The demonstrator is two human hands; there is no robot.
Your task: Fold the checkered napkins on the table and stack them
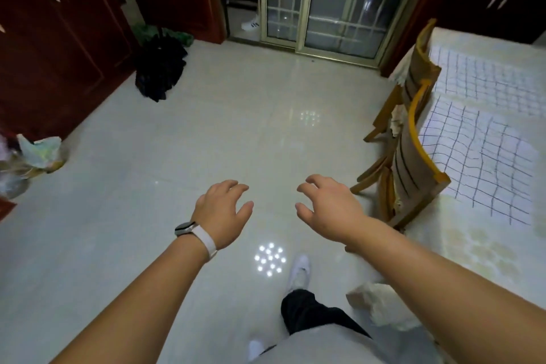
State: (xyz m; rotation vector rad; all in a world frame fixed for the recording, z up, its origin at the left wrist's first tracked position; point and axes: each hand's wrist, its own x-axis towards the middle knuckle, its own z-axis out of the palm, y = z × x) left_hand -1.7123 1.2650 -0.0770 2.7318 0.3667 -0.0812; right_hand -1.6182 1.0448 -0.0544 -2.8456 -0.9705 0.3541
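Two white napkins with dark check lines lie spread flat on the table (484, 248) at the right. The near napkin (484, 156) is close to the chairs, and the far napkin (490, 77) lies behind it. My left hand (224, 213), with a white watch on the wrist, and my right hand (328, 204) are stretched out over the floor, well left of the table. Both have loosely curled fingers and hold nothing. Neither hand touches a napkin.
Two wooden chairs (413, 139) stand tucked against the table's left edge, between me and the napkins. A dark pile of cloth (161, 68) sits by the red wardrobe (53, 62). Bags (38, 154) lie at the far left. Glass sliding doors (322, 0) are ahead. My foot (300, 272) is on the tiled floor.
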